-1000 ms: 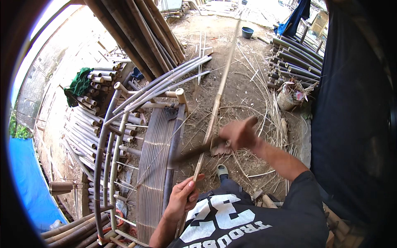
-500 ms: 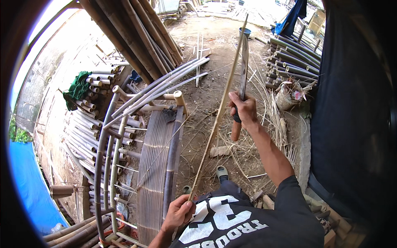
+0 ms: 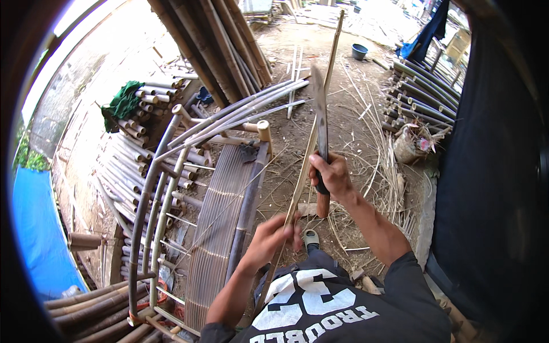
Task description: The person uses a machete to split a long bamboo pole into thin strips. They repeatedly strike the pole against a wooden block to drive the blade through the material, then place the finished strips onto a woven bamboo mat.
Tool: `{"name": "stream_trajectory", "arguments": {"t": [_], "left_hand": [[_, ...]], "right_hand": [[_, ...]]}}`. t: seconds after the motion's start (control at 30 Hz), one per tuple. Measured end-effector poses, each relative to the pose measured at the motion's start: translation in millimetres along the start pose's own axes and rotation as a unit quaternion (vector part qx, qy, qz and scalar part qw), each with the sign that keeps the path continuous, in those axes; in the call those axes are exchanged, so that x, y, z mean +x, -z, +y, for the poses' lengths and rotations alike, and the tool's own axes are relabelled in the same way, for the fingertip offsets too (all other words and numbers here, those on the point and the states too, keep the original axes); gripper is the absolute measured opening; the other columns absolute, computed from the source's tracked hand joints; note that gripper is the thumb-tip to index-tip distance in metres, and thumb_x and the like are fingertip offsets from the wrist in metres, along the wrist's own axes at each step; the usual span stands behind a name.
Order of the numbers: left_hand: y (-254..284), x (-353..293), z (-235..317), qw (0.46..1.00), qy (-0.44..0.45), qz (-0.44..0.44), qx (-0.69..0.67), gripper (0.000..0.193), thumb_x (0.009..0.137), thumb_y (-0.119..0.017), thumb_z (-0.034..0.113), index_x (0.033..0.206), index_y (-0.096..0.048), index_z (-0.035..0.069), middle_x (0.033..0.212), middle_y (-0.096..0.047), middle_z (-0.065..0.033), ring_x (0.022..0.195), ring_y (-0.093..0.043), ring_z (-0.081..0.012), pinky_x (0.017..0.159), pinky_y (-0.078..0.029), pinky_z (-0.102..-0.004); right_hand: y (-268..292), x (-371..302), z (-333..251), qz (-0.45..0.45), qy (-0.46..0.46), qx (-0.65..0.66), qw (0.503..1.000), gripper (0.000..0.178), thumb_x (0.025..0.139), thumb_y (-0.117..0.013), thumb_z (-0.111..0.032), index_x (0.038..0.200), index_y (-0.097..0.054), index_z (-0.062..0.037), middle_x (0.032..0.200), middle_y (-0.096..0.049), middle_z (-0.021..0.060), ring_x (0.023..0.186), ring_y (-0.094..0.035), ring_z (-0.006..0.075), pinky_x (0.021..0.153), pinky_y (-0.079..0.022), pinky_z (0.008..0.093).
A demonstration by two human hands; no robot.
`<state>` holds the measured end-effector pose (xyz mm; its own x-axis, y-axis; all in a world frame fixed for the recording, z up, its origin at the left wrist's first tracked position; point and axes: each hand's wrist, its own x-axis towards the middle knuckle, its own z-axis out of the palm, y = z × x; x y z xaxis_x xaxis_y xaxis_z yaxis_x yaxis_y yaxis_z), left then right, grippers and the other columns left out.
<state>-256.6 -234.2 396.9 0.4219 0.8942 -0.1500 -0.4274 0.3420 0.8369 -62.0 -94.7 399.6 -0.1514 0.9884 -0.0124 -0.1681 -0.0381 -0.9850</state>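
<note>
My right hand point(image 3: 333, 176) is closed round the handle of a machete point(image 3: 321, 111), its long blade pointing up and away. The handle shows black wrapping and brown wood. Beside the blade runs a long, thin bamboo strip point(image 3: 302, 178), slanting from the far top down toward my shirt. Around its lower part sit the fingers of my left hand point(image 3: 271, 237), slightly smeared by motion. The strip passes close by my right thumb and the machete; whether they touch I cannot tell.
To the left stands a bamboo bench point(image 3: 214, 211) with pale poles point(image 3: 246, 111) across its end. Cut bamboo is stacked behind it and in a pile point(image 3: 423, 94) at far right. Thin shavings point(image 3: 394, 188) litter the ground. A dark sheet point(image 3: 480, 188) hangs at right.
My left hand has moved up the bamboo strip from near its lower end, so more strip shows below it. The machete has come left and nearer, crossing close to the strip. My view has shifted.
</note>
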Motion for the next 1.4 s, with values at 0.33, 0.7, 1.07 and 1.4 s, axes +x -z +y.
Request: {"name": "stream_trajectory", "arguments": {"t": [0.33, 0.7, 1.07, 1.4], "left_hand": [[-2, 29, 17, 0.969, -0.022, 0.206, 0.136, 0.029, 0.098, -0.056, 0.016, 0.121, -0.061, -0.003, 0.081, -0.059, 0.0028, 0.059, -0.045, -0.0007, 0.047, -0.034, -0.0166], [-20, -46, -20, 0.903, -0.079, 0.173, 0.386, 0.022, 0.094, -0.055, 0.004, 0.113, -0.063, -0.003, 0.075, -0.052, -0.0004, 0.063, -0.046, -0.008, 0.054, -0.037, -0.024], [-5, -150, -30, 0.88, 0.015, 0.196, 0.433, 0.015, 0.09, -0.061, 0.005, 0.101, -0.067, -0.003, 0.066, -0.056, -0.0109, 0.059, -0.057, -0.0184, 0.055, -0.043, -0.0305], [18, -161, -39, 0.854, -0.02, 0.192, 0.482, 0.014, 0.092, -0.058, 0.008, 0.096, -0.066, -0.003, 0.062, -0.054, -0.0077, 0.052, -0.051, -0.0156, 0.05, -0.04, -0.0299]], "right_hand": [[11, -40, 6, -0.109, 0.286, -0.585, 0.751, 0.065, 0.089, -0.041, -0.073, 0.078, -0.051, -0.0092, 0.058, -0.053, 0.0059, 0.048, -0.059, 0.0209, 0.044, -0.05, 0.0368], [85, 25, -7, 0.035, 0.213, -0.608, 0.764, 0.064, 0.089, -0.034, -0.076, 0.074, -0.047, -0.0151, 0.048, -0.042, -0.0022, 0.037, -0.04, 0.0075, 0.03, -0.037, 0.0327], [161, 56, -63, 0.121, 0.077, -0.66, 0.738, 0.069, 0.089, -0.033, -0.078, 0.08, -0.053, -0.012, 0.05, -0.045, -0.0041, 0.042, -0.045, 0.008, 0.036, -0.038, 0.0287], [177, 73, -13, -0.057, 0.438, -0.628, 0.64, 0.058, 0.098, -0.037, -0.059, 0.077, -0.058, -0.0096, 0.057, -0.057, 0.0069, 0.042, -0.053, 0.0152, 0.034, -0.044, 0.0336]]}}
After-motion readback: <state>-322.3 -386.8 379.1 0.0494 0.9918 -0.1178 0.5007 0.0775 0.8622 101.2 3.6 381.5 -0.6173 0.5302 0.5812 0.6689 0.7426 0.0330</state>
